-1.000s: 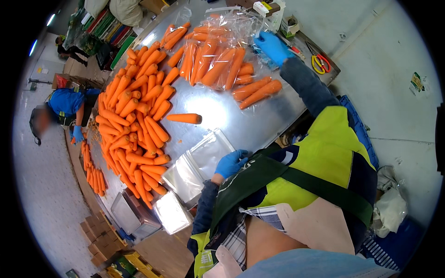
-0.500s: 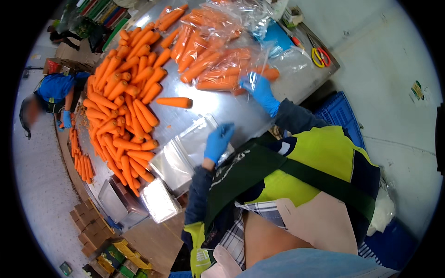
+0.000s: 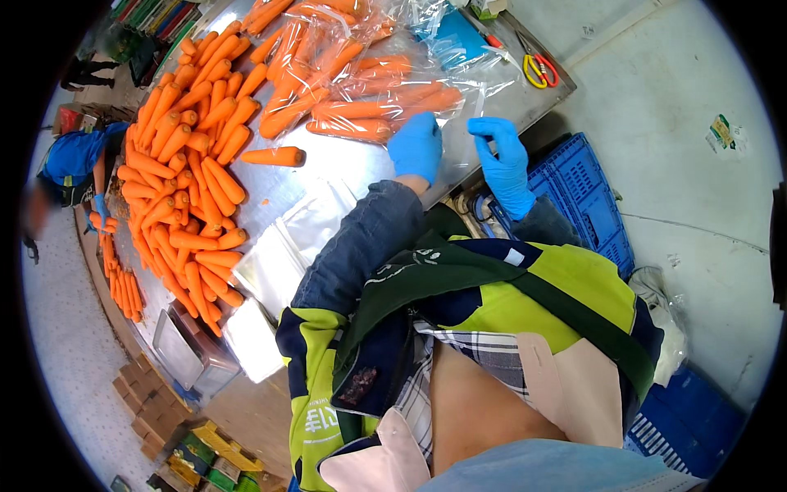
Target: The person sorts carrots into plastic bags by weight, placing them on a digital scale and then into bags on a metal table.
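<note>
My left hand (image 3: 416, 149), in a blue glove, is closed at the near end of a clear plastic bag of carrots (image 3: 352, 129), its fingers gathered on the film. To its right, my blue-gloved right hand (image 3: 506, 168) is raised by the table edge, thumb and bent fingers apart, with nothing visible in it. Clear film hangs between the two hands, hard to make out. More bagged carrots (image 3: 307, 70) lie just beyond. A single loose carrot (image 3: 275, 157) rests left of the bag. Flat clear plastic bags (image 3: 275, 258) are stacked left of my left forearm.
A large heap of loose carrots (image 3: 176, 180) covers the left of the metal table (image 3: 270, 189). Scissors with red and yellow handles (image 3: 539, 70) lie at the far right corner. Blue crates (image 3: 582, 193) stand right of the table. Another person (image 3: 78, 160) works at the far left.
My left hand has moved from over the flat bags to the end of the carrot bag. My right hand has come away from that bag toward the right. The view has shifted.
</note>
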The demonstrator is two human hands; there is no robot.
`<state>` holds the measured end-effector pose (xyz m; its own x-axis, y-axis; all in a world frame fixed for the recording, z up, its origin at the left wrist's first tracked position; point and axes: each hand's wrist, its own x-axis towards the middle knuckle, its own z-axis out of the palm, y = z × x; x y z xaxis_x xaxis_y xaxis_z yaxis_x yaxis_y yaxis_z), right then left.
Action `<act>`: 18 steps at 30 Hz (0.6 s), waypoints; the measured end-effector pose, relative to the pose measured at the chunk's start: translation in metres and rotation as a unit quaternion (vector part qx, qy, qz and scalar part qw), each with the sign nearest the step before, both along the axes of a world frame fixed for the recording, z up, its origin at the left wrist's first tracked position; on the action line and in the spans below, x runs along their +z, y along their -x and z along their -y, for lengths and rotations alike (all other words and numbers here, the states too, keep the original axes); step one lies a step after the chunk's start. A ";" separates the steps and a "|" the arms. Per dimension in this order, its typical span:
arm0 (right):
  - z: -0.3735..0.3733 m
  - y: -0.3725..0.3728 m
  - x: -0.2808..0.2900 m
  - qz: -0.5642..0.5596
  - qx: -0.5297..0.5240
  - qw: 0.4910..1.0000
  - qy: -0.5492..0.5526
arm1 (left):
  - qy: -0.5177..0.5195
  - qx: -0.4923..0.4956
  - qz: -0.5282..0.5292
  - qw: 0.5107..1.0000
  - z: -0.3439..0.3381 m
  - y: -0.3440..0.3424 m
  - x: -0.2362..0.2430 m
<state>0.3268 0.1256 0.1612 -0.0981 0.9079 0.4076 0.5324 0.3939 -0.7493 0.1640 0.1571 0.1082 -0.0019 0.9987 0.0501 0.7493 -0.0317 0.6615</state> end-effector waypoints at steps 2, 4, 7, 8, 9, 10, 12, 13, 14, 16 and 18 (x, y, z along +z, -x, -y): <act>-0.003 0.001 -0.004 0.053 0.048 0.997 -0.009 | -0.033 0.028 0.039 0.998 0.001 0.002 -0.016; -0.008 -0.003 -0.023 0.004 -0.005 0.997 0.083 | -0.010 0.028 0.082 0.996 0.007 0.002 0.012; -0.026 -0.015 -0.058 -0.115 -0.001 0.971 0.207 | -0.017 0.047 0.115 0.992 0.014 0.000 0.021; -0.031 -0.018 -0.063 -0.167 0.022 0.955 0.246 | -0.026 0.055 0.121 0.991 0.015 -0.004 0.018; -0.036 -0.018 -0.063 -0.217 0.046 0.933 0.285 | -0.032 0.055 0.119 0.991 0.017 -0.008 0.015; -0.040 -0.017 -0.063 -0.235 0.050 0.912 0.333 | -0.038 0.055 0.116 0.991 0.019 -0.013 0.011; -0.049 -0.014 -0.059 -0.269 0.058 0.863 0.424 | -0.040 0.056 0.109 0.992 0.022 -0.019 0.009; -0.051 -0.012 -0.055 -0.258 0.057 0.864 0.429 | -0.036 0.058 0.103 0.992 0.024 -0.021 0.010; -0.053 -0.010 -0.050 -0.246 0.056 0.865 0.433 | -0.033 0.059 0.098 0.993 0.025 -0.022 0.009; -0.054 -0.005 -0.044 -0.230 0.073 0.867 0.435 | -0.045 0.048 0.052 0.997 0.021 -0.018 -0.005; -0.052 -0.003 -0.039 -0.222 0.106 0.870 0.427 | -0.054 0.050 0.068 0.995 0.015 -0.012 -0.017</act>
